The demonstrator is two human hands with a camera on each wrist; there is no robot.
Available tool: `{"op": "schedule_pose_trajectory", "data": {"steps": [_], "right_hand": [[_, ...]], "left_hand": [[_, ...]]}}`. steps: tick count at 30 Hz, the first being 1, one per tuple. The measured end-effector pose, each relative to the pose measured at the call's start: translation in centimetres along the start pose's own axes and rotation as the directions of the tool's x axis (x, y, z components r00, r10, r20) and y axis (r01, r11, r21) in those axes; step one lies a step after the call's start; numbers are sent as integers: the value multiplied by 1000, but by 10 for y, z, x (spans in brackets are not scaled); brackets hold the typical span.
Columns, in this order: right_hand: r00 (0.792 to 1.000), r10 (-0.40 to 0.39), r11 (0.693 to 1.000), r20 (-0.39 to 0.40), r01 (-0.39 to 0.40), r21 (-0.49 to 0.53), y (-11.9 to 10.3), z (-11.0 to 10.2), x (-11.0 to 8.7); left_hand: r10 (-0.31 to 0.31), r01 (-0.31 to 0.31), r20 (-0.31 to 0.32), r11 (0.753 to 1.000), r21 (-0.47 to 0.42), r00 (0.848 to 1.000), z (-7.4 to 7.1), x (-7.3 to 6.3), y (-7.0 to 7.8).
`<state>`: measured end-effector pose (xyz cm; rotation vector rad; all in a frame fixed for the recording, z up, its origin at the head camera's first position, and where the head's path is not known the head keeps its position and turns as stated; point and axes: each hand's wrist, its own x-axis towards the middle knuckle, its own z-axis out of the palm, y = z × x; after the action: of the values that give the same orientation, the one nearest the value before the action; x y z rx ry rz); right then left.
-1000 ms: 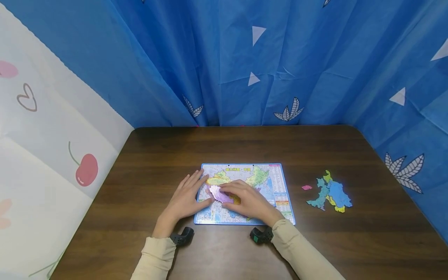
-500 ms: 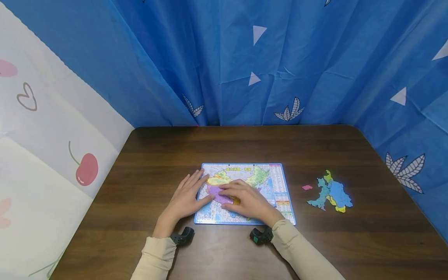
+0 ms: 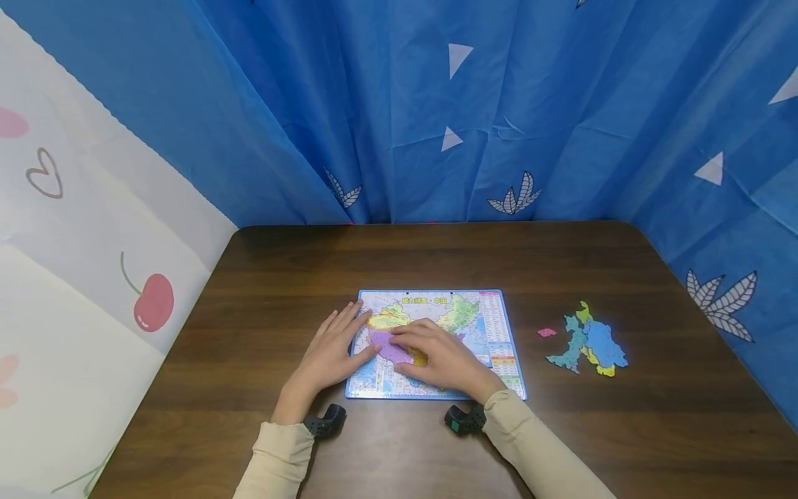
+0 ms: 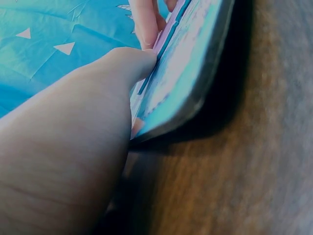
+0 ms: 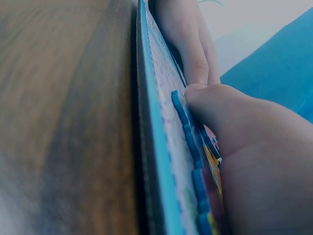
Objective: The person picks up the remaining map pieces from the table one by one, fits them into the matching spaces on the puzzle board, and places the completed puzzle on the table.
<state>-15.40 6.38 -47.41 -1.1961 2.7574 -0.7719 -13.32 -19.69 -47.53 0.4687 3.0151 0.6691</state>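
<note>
A map puzzle board (image 3: pixel 436 391) lies flat on the table under both hands. On its left part lies a purple puzzle piece (image 3: pixel 386 348), flush with its neighbours in the head view. My left hand (image 3: pixel 330 350) spreads its fingers along the board's left edge; its thumb (image 4: pixel 139 61) touches the purple piece. My right hand (image 3: pixel 439 357) reaches over the map from the right, with bent fingers at the piece's upper side and the thumb (image 5: pixel 203 98) at its lower side. Between finger and thumb shows an orange-brown piece (image 3: pixel 420 357). The right palm hides the middle of the map.
To the right of the board lie several loose pieces: a small pink one (image 3: pixel 546 333), a teal one (image 3: pixel 570 350), a large blue one (image 3: pixel 605 344) and yellow-green ones (image 3: pixel 605 372). A blue curtain (image 3: pixel 436 138) hangs behind the table (image 3: pixel 299 263).
The purple piece was tilted and glinting white a second ago; it has since dropped flat onto the board. Both hands have hardly moved.
</note>
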Motion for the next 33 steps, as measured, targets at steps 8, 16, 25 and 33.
{"op": "schedule_pose_trajectory", "data": {"steps": [8, 16, 25, 33], "right_hand": [[999, -21, 1000, -26, 21, -14, 1, 0, -1], [995, -56, 998, -77, 56, -7, 4, 1, 0], [995, -58, 998, -77, 59, 17, 5, 1, 1], [996, -62, 998, -62, 63, 7, 4, 1, 1]], "left_hand": [[6, -6, -11, 1000, -12, 1000, 0, 0, 0], [-6, 5, -16, 1000, -15, 1000, -1, 0, 1], [-2, 2, -14, 1000, -13, 1000, -1, 0, 0], [7, -7, -10, 1000, -12, 1000, -1, 0, -1]]}}
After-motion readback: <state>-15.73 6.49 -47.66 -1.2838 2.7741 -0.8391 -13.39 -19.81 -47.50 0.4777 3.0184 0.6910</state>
